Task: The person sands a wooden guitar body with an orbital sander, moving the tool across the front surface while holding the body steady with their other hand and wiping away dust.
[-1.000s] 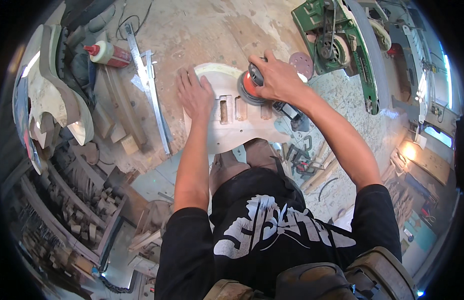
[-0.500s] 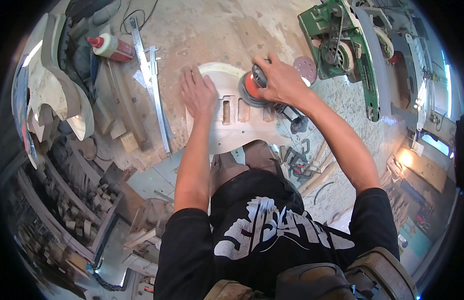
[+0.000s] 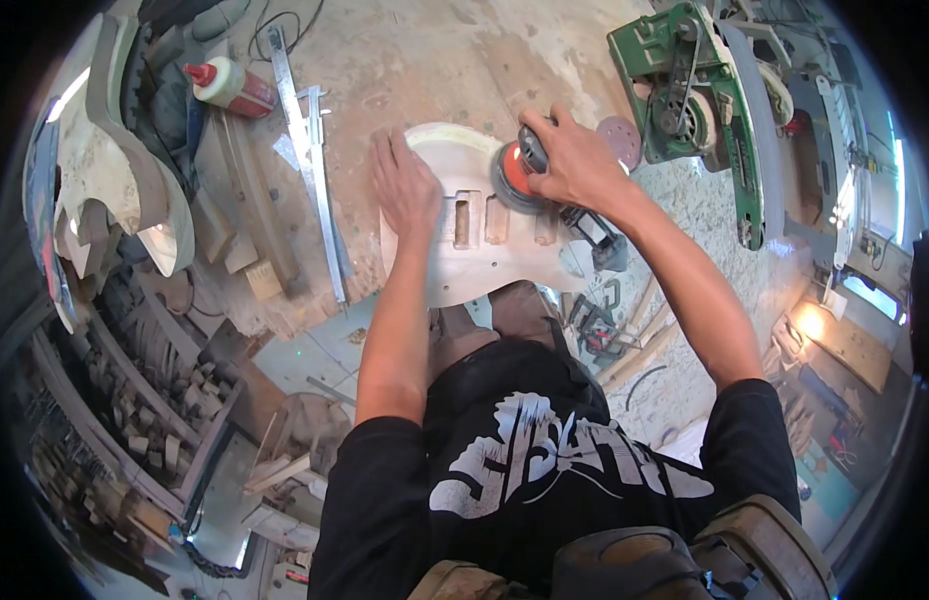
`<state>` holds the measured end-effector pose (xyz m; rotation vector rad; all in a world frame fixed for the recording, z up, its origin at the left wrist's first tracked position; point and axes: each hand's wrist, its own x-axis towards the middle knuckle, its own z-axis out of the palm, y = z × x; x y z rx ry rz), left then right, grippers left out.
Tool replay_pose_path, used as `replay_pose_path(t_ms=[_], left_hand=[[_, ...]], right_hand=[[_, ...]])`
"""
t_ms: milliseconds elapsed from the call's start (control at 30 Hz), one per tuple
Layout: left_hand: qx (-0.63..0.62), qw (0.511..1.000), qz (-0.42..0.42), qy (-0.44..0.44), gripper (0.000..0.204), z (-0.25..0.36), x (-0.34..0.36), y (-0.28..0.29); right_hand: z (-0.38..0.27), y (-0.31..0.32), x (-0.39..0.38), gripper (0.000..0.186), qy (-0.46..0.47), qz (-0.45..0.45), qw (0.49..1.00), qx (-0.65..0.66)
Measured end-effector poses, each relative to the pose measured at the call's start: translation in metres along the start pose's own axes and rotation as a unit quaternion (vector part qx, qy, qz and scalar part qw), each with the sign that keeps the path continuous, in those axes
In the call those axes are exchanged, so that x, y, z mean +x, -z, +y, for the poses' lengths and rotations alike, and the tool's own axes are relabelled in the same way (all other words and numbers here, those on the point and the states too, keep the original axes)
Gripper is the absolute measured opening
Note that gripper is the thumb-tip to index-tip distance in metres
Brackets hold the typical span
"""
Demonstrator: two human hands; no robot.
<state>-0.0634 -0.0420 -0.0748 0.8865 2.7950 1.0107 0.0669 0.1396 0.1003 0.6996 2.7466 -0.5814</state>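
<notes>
A pale wooden guitar body [image 3: 475,268] lies flat at the near edge of the workbench, with rectangular cavities cut into its face. My left hand [image 3: 405,185] rests on its left side, fingers stretched out and empty. At the right, my right hand [image 3: 575,160] wraps round the top of an orange and black orbital sander [image 3: 515,172]. The sander's round pad sits against the upper right of the guitar body and hides that part of the wood. A dark dust canister [image 3: 609,250] sticks out from the sander toward me.
On the bench [image 3: 415,60] to the left lie a caliper [image 3: 318,165], a steel ruler [image 3: 285,75], a red-capped bottle [image 3: 233,88] and wood strips [image 3: 253,200]. A sanding disc [image 3: 619,140] and a green belt machine [image 3: 685,90] are at the right. Shaped wooden bodies [image 3: 110,200] stand far left.
The whole view has shifted slightly, so the bench things appear a little further right. Both hands keep their places on the guitar body and the sander.
</notes>
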Motion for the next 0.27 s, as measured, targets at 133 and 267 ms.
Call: replay_pose_path(t_ms=[133, 267], left_hand=[[-0.021, 1.000, -0.001, -0.005, 0.052, 0.000, 0.002, 0.000], [-0.058, 0.998, 0.025, 0.001, 0.047, 0.000, 0.003, 0.001]], right_hand=[[-0.008, 0.001, 0.014, 0.053, 0.015, 0.026, 1.000, -0.007], [-0.021, -0.003, 0.036, 0.045, 0.044, 0.030, 0.999, 0.007]])
